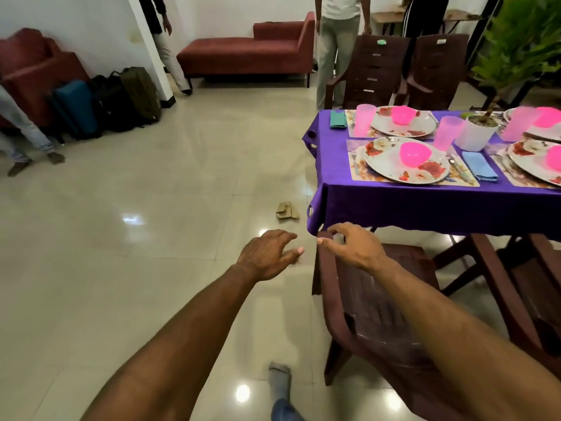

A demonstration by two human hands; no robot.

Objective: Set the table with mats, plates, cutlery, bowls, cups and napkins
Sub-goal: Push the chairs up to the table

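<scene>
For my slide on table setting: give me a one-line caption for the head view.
Right hand grips a chair by the purple table set with plates and pink bowls; left hand open.

Glossy cream tiled floor (151, 192), ceiling lights reflected near. White wall (100, 28) far left. Red armchair (33, 71) far left, bags (109, 101) lined just beside. Red chaise (252, 53) against far wall. Dark brown plastic chairs (403, 71) far right. Potted plant (522, 47) at right edge.
</scene>
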